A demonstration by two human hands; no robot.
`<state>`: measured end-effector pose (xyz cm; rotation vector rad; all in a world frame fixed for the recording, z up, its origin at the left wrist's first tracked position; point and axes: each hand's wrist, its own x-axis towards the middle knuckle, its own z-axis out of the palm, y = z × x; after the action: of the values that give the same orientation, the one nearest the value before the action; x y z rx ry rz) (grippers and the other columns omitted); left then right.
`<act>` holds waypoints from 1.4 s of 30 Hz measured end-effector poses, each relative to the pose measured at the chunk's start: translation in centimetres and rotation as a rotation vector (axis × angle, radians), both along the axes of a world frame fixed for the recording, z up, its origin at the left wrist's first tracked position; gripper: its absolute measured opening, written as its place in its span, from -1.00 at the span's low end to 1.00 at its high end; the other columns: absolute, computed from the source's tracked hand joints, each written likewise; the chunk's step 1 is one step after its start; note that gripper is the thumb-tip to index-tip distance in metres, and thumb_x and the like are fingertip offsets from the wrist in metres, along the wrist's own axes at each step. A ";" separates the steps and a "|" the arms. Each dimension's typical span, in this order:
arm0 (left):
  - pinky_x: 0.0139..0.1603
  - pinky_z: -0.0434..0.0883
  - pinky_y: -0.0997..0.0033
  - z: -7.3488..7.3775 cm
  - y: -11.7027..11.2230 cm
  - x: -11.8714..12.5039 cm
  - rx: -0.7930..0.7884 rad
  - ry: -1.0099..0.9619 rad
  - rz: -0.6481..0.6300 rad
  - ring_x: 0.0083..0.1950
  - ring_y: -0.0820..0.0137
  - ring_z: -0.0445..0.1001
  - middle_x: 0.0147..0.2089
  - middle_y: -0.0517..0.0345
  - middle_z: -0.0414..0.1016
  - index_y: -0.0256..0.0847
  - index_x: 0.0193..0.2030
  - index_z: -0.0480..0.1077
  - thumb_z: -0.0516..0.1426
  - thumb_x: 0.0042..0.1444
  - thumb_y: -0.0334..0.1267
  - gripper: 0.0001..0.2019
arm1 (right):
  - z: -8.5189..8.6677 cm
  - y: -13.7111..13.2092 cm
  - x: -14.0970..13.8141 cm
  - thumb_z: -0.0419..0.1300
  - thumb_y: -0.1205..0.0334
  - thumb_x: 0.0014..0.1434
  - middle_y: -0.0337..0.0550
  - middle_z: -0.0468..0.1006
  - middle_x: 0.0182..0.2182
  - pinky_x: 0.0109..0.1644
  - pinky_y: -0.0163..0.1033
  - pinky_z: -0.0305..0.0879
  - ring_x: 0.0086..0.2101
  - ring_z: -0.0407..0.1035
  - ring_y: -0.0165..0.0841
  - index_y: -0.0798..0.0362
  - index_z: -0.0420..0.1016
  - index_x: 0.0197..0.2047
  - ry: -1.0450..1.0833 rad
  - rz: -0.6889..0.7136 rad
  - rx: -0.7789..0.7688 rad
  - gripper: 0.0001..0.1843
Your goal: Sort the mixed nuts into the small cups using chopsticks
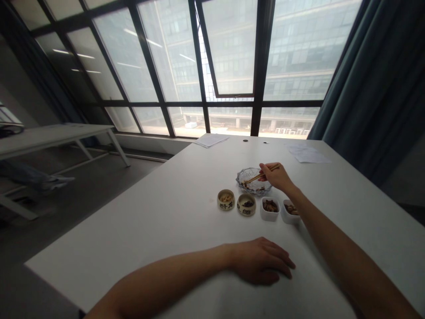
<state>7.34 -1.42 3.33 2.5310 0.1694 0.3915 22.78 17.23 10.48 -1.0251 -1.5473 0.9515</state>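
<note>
My right hand (275, 176) is closed around a pair of chopsticks (257, 176). Their tips reach down into a clear glass bowl (239, 176) with a scalloped rim, where small brown pieces lie. In front of the bowl stand two round cream dishes with dark characters: the left dish (226, 206) holds pale tan bits, the right dish (246, 211) a few dark ones. Beside them are a white square cup (270, 216) with brown pieces and another white cup (291, 219), partly hidden by my right forearm. My left hand (262, 261) rests flat on the table, fingers spread, holding nothing.
The white table (159, 226) stretches toward the windows. Paper sheets (211, 140) lie at its far left corner, and more paper (308, 153) at the far right. A small dark disc (245, 140) sits near the back edge. Another table (59, 134) stands to the left.
</note>
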 end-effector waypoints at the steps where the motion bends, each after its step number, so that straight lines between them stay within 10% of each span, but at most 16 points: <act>1: 0.51 0.25 0.25 0.0 0.0 0.0 -0.005 0.006 0.006 0.43 0.20 0.39 0.33 -0.06 0.51 -0.24 0.13 0.51 0.08 0.26 -0.20 -0.63 | 0.0 0.0 0.0 0.42 -0.21 0.14 0.02 0.65 -0.56 -0.47 -0.26 0.61 -0.55 0.63 -0.18 0.12 0.59 -0.51 0.007 -0.014 -0.002 -0.47; 42: 0.50 0.25 0.27 0.0 0.0 0.1 0.047 -0.023 -0.010 0.41 0.19 0.41 0.30 -0.11 0.53 -0.31 0.11 0.52 0.05 0.29 -0.20 -0.63 | 0.0 0.8 0.9 0.44 -0.30 0.04 -0.09 0.60 -0.62 -0.60 -0.33 0.53 -0.62 0.58 -0.23 0.14 0.57 -0.48 0.032 -0.001 0.045 -0.41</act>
<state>7.39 -1.37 3.29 2.5712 0.1407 0.4251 23.66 18.06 10.51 -0.9750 -1.5348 0.9238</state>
